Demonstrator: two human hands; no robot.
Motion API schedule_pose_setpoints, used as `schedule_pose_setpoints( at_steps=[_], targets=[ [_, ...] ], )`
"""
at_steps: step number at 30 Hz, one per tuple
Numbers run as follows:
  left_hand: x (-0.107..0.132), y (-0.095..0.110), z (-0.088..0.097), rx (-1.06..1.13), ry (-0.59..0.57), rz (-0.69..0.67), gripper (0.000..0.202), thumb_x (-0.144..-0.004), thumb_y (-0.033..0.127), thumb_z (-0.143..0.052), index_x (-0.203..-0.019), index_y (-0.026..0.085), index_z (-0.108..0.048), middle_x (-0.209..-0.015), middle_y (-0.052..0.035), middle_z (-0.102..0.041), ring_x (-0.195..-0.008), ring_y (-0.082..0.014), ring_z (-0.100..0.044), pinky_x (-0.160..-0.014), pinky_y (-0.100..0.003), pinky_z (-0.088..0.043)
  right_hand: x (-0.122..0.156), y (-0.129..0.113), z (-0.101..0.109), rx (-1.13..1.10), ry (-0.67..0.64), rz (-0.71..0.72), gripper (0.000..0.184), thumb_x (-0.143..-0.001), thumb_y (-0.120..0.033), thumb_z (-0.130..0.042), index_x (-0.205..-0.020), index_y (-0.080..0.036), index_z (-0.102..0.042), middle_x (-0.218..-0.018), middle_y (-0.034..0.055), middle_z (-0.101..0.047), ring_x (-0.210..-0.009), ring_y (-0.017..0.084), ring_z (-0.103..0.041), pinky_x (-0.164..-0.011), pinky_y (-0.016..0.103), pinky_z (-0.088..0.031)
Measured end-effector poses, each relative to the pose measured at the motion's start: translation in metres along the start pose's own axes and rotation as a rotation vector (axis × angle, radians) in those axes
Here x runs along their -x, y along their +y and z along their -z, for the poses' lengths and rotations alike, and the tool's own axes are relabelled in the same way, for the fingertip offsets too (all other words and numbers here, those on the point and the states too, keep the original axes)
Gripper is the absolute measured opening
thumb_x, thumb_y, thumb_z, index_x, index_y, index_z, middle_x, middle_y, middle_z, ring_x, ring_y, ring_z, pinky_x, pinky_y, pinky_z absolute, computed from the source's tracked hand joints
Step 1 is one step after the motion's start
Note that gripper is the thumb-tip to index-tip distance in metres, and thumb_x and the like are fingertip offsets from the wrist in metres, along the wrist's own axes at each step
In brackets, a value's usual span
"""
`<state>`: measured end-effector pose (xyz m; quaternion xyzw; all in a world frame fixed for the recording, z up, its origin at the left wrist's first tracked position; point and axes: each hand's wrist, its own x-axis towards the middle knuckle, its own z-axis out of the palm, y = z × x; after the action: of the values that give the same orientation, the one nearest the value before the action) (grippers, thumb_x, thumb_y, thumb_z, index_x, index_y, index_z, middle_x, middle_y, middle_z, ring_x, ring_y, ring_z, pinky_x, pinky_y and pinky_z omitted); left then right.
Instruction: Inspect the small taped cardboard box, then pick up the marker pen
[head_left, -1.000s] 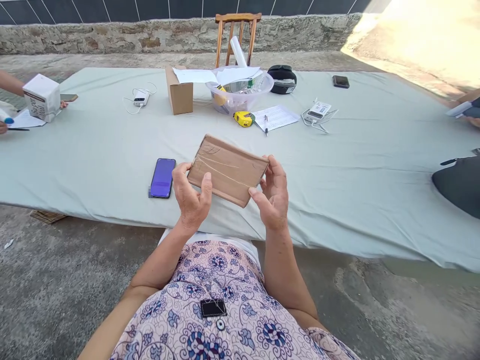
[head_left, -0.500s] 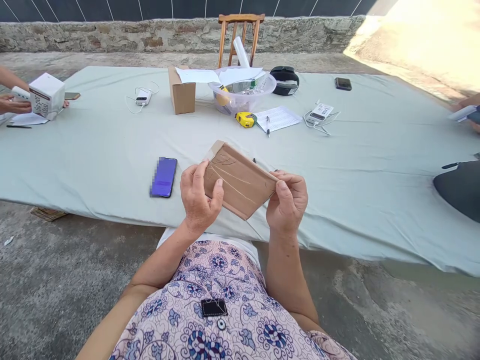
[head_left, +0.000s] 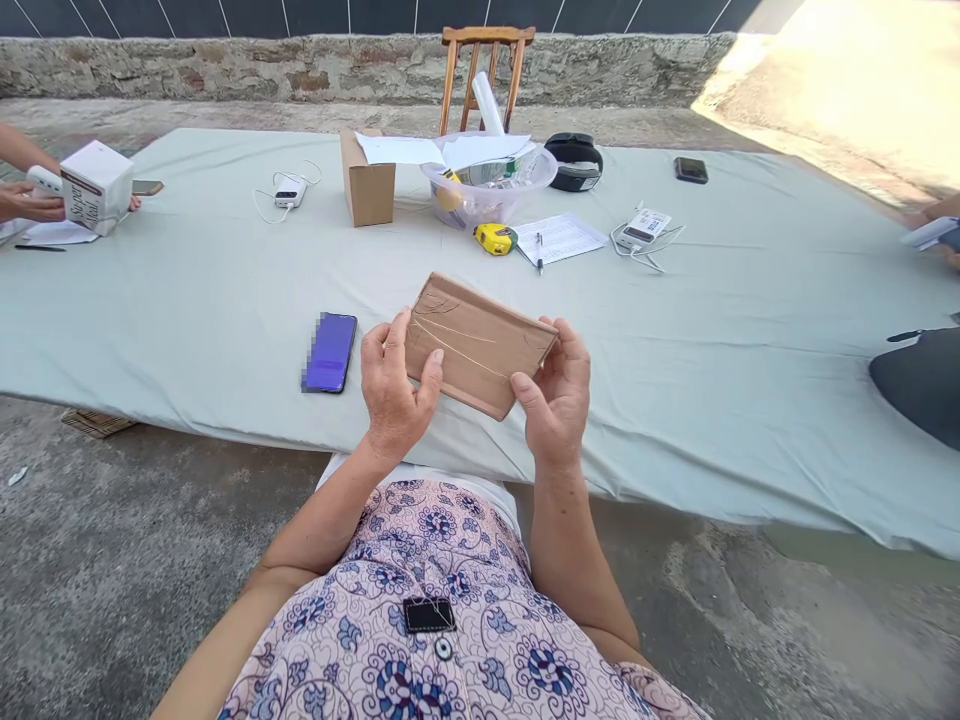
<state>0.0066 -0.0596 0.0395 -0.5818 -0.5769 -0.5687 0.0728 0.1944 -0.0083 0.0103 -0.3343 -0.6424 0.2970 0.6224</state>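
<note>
A flat brown cardboard packet (head_left: 480, 345), marked with thin pale scratch-like lines, is held above the pale green sheet. My left hand (head_left: 396, 385) grips its left end, with the thumb across the top face. My right hand (head_left: 553, 395) holds the right end, with the thumb at the near edge and the fingers behind it. Some of the packet's underside is hidden. A blue-screened smartphone (head_left: 330, 352) lies flat on the sheet, left of my left hand and not touching it.
The sheet-covered table (head_left: 675, 400) holds a cardboard box (head_left: 367, 192), plastic bowl (head_left: 487, 190), yellow tape measure (head_left: 495, 239), papers (head_left: 561, 238) and several small devices. A co-worker's hand (head_left: 30, 203) is beside a white box (head_left: 97, 187) at far left. A wooden chair (head_left: 487, 70) stands behind.
The packet has rotated from a steep tilt to a flatter, more level position. My right hand has moved left and lower, closer to my left hand.
</note>
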Motion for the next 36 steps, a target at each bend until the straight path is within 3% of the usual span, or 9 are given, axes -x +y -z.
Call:
schedule_pose_setpoints(
  at_steps=[4, 7, 12, 17, 19, 25, 29, 33, 36],
  targets=[
    [-0.002, -0.008, 0.0, 0.038, -0.036, 0.082, 0.054, -0.105, 0.05, -0.051, -0.149, 0.019, -0.048, -0.138, -0.0184, -0.061, -0.13, -0.0281, -0.055, -0.113, -0.047, -0.045, 0.006, 0.001, -0.003, 0.092, -0.195, -0.047, 0.103, -0.087, -0.061, -0.075, -0.168, -0.039, -0.016, -0.178, 0.0102, -0.022, -0.164, 0.031, -0.028, -0.125, 0.056, -0.042],
    [-0.001, -0.011, 0.0, 0.052, -0.03, 0.097, 0.054, -0.104, 0.05, -0.053, -0.149, 0.022, -0.047, -0.14, -0.0171, -0.061, -0.13, -0.0271, -0.057, -0.112, -0.045, -0.046, 0.005, -0.002, -0.003, 0.089, -0.245, -0.08, 0.113, -0.085, -0.062, -0.078, -0.17, -0.036, -0.008, -0.18, 0.0112, -0.016, -0.166, 0.03, -0.023, -0.129, 0.055, -0.037],
    [0.002, -0.01, -0.001, 0.067, -0.072, 0.169, 0.062, -0.101, 0.057, -0.058, -0.151, 0.024, -0.048, -0.131, -0.0159, -0.063, -0.122, -0.0277, -0.057, -0.106, -0.045, -0.048, -0.001, -0.002, 0.001, 0.078, -0.231, -0.117, 0.103, -0.089, -0.061, -0.074, -0.17, -0.036, -0.015, -0.178, 0.0096, -0.025, -0.162, 0.029, -0.033, -0.129, 0.053, -0.038],
    [0.005, -0.008, -0.003, 0.137, -0.123, 0.29, 0.069, -0.097, 0.068, -0.058, -0.152, 0.027, -0.052, -0.102, -0.008, -0.06, -0.094, -0.0224, -0.057, -0.088, -0.038, -0.053, -0.002, 0.0, 0.001, 0.137, -0.141, -0.096, 0.091, -0.092, -0.063, -0.07, -0.166, -0.037, -0.025, -0.172, 0.0108, -0.038, -0.156, 0.031, -0.044, -0.124, 0.054, -0.046],
    [0.006, -0.008, -0.004, 0.155, -0.133, 0.306, 0.069, -0.097, 0.07, -0.056, -0.15, 0.027, -0.054, -0.099, -0.0068, -0.057, -0.09, -0.0209, -0.057, -0.085, -0.037, -0.053, -0.002, -0.001, 0.002, 0.145, -0.124, -0.101, 0.084, -0.093, -0.062, -0.068, -0.163, -0.035, -0.031, -0.167, 0.012, -0.044, -0.152, 0.032, -0.049, -0.121, 0.053, -0.049],
    [0.006, -0.006, -0.004, 0.141, -0.126, 0.257, 0.061, -0.099, 0.062, -0.058, -0.149, 0.026, -0.055, -0.114, -0.011, -0.059, -0.108, -0.0243, -0.058, -0.1, -0.042, -0.052, -0.001, -0.005, 0.002, 0.152, -0.095, -0.109, 0.077, -0.09, -0.063, -0.069, -0.156, -0.032, -0.04, -0.159, 0.0125, -0.05, -0.141, 0.031, -0.057, -0.111, 0.049, -0.056],
    [0.008, -0.003, -0.007, 0.148, -0.111, 0.215, 0.055, -0.098, 0.05, -0.063, -0.146, 0.023, -0.055, -0.113, -0.0114, -0.061, -0.109, -0.0248, -0.058, -0.1, -0.042, -0.052, -0.003, -0.009, -0.004, 0.148, -0.012, -0.179, 0.062, -0.088, -0.064, -0.068, -0.136, -0.03, -0.051, -0.134, 0.0096, -0.061, -0.117, 0.028, -0.065, -0.098, 0.046, -0.059],
    [0.014, 0.004, -0.011, 0.101, -0.096, 0.124, 0.054, -0.095, 0.043, -0.067, -0.144, 0.024, -0.054, -0.116, -0.0119, -0.06, -0.111, -0.0258, -0.056, -0.1, -0.043, -0.052, -0.004, -0.011, -0.017, 0.302, 0.149, -0.23, 0.062, -0.077, -0.071, -0.075, -0.116, -0.026, -0.054, -0.122, 0.0077, -0.058, -0.118, 0.03, -0.059, -0.107, 0.053, -0.049],
    [0.018, 0.009, -0.013, 0.048, -0.086, 0.081, 0.055, -0.094, 0.041, -0.068, -0.144, 0.025, -0.052, -0.121, -0.0129, -0.058, -0.115, -0.0272, -0.055, -0.104, -0.045, -0.05, -0.005, -0.011, -0.025, 0.368, 0.165, -0.226, 0.067, -0.072, -0.073, -0.077, -0.113, -0.026, -0.053, -0.119, 0.0069, -0.055, -0.119, 0.03, -0.056, -0.108, 0.054, -0.047]
  ],
)
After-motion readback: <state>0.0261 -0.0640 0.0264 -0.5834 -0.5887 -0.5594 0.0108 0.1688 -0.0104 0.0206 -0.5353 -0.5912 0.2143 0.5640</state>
